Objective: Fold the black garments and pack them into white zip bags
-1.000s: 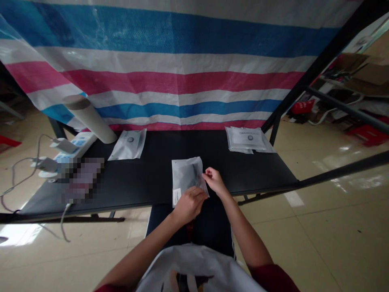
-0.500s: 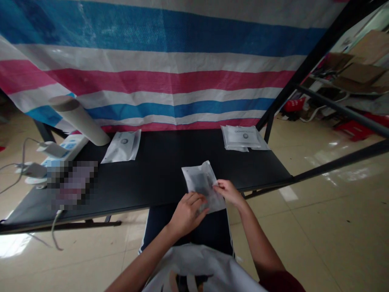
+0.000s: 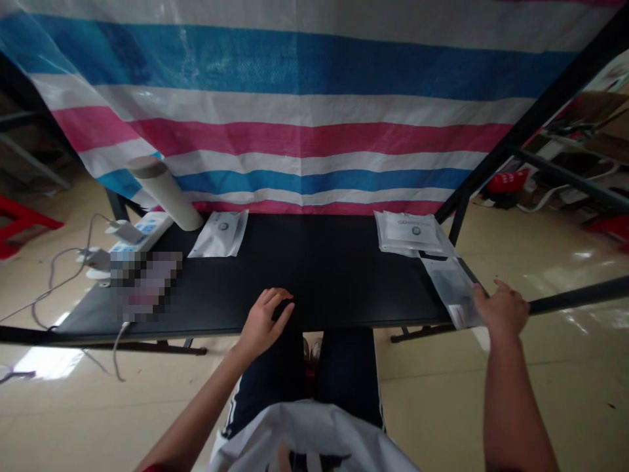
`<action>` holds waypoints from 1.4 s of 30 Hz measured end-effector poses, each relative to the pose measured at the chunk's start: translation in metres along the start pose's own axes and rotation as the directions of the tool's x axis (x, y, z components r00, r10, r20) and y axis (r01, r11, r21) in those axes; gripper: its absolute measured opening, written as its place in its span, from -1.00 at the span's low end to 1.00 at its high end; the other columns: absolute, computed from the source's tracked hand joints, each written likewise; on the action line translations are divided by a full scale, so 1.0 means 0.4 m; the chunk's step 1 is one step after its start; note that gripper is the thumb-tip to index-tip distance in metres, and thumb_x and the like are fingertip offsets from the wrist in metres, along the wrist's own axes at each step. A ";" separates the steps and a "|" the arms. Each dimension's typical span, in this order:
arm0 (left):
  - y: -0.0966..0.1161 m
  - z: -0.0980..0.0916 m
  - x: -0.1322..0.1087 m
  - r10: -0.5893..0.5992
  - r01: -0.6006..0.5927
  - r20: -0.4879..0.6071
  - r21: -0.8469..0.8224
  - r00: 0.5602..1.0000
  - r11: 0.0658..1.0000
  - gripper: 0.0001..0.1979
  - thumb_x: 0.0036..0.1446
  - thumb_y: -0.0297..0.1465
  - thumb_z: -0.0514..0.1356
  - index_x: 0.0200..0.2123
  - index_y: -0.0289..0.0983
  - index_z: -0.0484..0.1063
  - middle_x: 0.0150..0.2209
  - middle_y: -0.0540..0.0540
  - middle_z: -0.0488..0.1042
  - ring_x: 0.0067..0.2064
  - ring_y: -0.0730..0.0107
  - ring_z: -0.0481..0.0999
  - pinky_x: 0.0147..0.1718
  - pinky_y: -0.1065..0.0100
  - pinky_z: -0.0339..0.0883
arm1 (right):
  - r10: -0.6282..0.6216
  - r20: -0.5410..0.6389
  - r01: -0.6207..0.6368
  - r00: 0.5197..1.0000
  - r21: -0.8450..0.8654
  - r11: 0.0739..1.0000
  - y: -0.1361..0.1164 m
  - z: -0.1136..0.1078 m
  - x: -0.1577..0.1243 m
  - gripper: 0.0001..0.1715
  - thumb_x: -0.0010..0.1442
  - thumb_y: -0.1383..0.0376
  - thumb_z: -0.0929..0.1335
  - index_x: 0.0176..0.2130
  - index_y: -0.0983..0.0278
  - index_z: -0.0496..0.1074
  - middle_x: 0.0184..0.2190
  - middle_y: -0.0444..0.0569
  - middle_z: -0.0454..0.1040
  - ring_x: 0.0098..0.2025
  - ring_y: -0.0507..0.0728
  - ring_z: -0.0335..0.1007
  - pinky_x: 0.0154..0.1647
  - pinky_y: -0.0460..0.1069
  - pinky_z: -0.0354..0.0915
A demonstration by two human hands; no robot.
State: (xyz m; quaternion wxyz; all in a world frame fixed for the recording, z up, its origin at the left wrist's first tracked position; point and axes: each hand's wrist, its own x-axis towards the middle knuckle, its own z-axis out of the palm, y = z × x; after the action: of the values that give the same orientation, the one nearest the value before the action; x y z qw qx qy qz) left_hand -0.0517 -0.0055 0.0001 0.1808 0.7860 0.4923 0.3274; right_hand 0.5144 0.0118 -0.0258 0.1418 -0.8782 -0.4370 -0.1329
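Observation:
My right hand (image 3: 503, 309) is at the table's right end with its fingers apart. Its thumb is at the edge of a translucent frosted pouch (image 3: 449, 288), which slants over the table's right front corner; a small pale label shows near its lower end. Just behind that pouch lies a pile of white printed pouches (image 3: 410, 233). Over the front edge of the black table (image 3: 314, 282), my left hand (image 3: 265, 320) rests with loosely bent fingers, thumb apart, holding nothing. Another white pouch (image 3: 221, 235), with a round mark, lies at the back left.
A pale cylindrical bottle (image 3: 170, 196) leans at the back left, beside a power strip (image 3: 142, 233) with plugged-in chargers. A blurred-out phone-like item (image 3: 150, 285) with a cable lies in front. Striped sheeting (image 3: 299, 111) hangs behind the table, and a black metal frame bar (image 3: 580, 295) runs right.
My right hand has carried the frosted pouch from the front middle to the table's right end and its fingers have spread. My left hand has let go of it. The view has shifted.

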 end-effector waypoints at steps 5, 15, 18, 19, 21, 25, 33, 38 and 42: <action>-0.179 -0.125 0.091 -0.103 0.134 -0.158 0.201 0.982 0.970 -0.70 0.28 -0.20 0.08 -0.04 -0.24 0.39 -0.03 -0.15 0.44 0.03 0.19 0.44 0.06 0.17 0.30 | -0.155 -0.094 0.163 0.983 0.086 0.983 -0.094 0.034 -0.095 -0.31 0.21 -0.01 0.24 0.11 0.43 0.38 -0.03 0.37 0.42 0.12 0.47 0.26 0.08 0.30 0.16; -0.488 -0.271 0.306 -0.455 0.504 -0.218 0.351 0.863 0.789 -0.47 0.30 -0.20 0.10 0.23 -0.37 0.21 0.26 -0.27 0.22 0.21 -0.13 0.24 0.13 -0.14 0.15 | -0.507 0.006 0.491 0.862 0.238 0.838 -0.327 0.068 -0.312 -0.39 0.29 0.02 0.21 0.17 0.32 0.32 0.31 0.27 0.11 0.38 0.47 -0.14 0.22 0.36 0.09; -0.463 -0.232 0.281 -0.466 0.485 -0.147 0.380 0.872 0.788 -0.44 0.26 -0.12 0.12 0.25 -0.22 0.23 0.27 -0.22 0.22 0.15 -0.16 0.29 0.07 -0.11 0.22 | -0.462 0.099 0.427 0.881 0.255 0.868 -0.344 0.085 -0.322 -0.39 0.31 0.03 0.19 0.19 0.31 0.30 0.31 0.28 0.12 0.37 0.46 -0.08 0.22 0.36 0.10; -0.436 -0.207 0.261 -0.447 0.457 -0.123 0.399 0.886 0.795 -0.44 0.25 -0.09 0.12 0.26 -0.15 0.23 0.27 -0.19 0.22 0.14 -0.15 0.30 0.06 -0.08 0.23 | -0.446 0.115 0.407 0.888 0.257 0.877 -0.348 0.089 -0.323 -0.38 0.31 0.04 0.18 0.20 0.32 0.29 0.31 0.30 0.11 0.37 0.46 -0.07 0.23 0.36 0.09; -0.355 -0.145 0.202 -0.360 0.350 -0.069 0.462 0.930 0.815 -0.44 0.23 -0.04 0.11 0.25 -0.06 0.24 0.23 -0.15 0.26 0.09 -0.10 0.33 0.03 -0.03 0.24 | -0.427 0.125 0.382 0.896 0.273 0.883 -0.361 0.093 -0.325 -0.38 0.31 0.05 0.18 0.21 0.35 0.28 0.31 0.33 0.11 0.36 0.44 -0.05 0.24 0.36 0.07; -0.138 -0.012 0.064 -0.173 0.133 0.034 0.500 0.984 0.856 -0.46 0.24 0.00 0.04 0.22 -0.02 0.27 0.16 -0.17 0.31 0.04 -0.04 0.32 -0.07 0.02 0.27 | -0.472 0.103 0.403 0.876 0.383 0.831 -0.427 0.084 -0.339 -0.40 0.32 0.09 0.18 0.19 0.38 0.29 0.30 0.31 0.14 0.36 0.40 -0.02 0.27 0.33 0.06; -0.006 0.055 0.143 -0.155 0.152 -0.020 0.364 0.988 0.919 -0.54 0.23 -0.01 0.05 -0.01 -0.20 0.41 -0.05 -0.21 0.39 -0.04 0.03 0.35 -0.10 0.09 0.27 | -0.571 0.056 0.329 0.819 0.770 0.547 -0.697 0.044 -0.389 -0.57 0.34 0.13 0.18 -0.10 0.30 0.51 -0.15 0.12 0.55 -0.10 0.18 0.47 -0.02 0.04 0.33; -0.021 0.100 0.291 -0.191 0.112 0.204 0.344 0.960 0.932 -0.64 0.31 -0.21 -0.01 0.03 -0.23 0.39 -0.03 -0.19 0.50 0.01 0.13 0.45 -0.02 0.16 0.23 | -0.563 0.229 0.202 0.794 0.774 0.600 -0.820 0.019 -0.391 -0.57 0.35 0.08 0.20 -0.21 0.25 0.53 -0.36 0.02 0.59 -0.31 0.15 0.51 -0.31 -0.07 0.25; -0.028 0.133 0.317 -0.252 0.144 0.278 0.356 0.927 0.923 -0.67 0.30 -0.23 -0.02 -0.12 -0.20 0.49 -0.16 -0.16 0.59 -0.07 0.13 0.55 0.00 0.13 0.21 | -0.533 0.292 0.163 0.794 0.742 0.650 -0.844 0.012 -0.377 -0.67 0.31 0.12 0.25 -0.26 0.22 0.53 -0.33 -0.01 0.61 -0.28 0.14 0.53 -0.35 -0.10 0.20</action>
State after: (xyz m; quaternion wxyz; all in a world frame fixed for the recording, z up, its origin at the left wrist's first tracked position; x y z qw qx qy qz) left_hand 0.0160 0.1146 -0.0021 0.1566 0.7929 0.5820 0.0895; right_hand 0.1553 0.0986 -0.0392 0.3103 -0.6606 -0.6411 0.2374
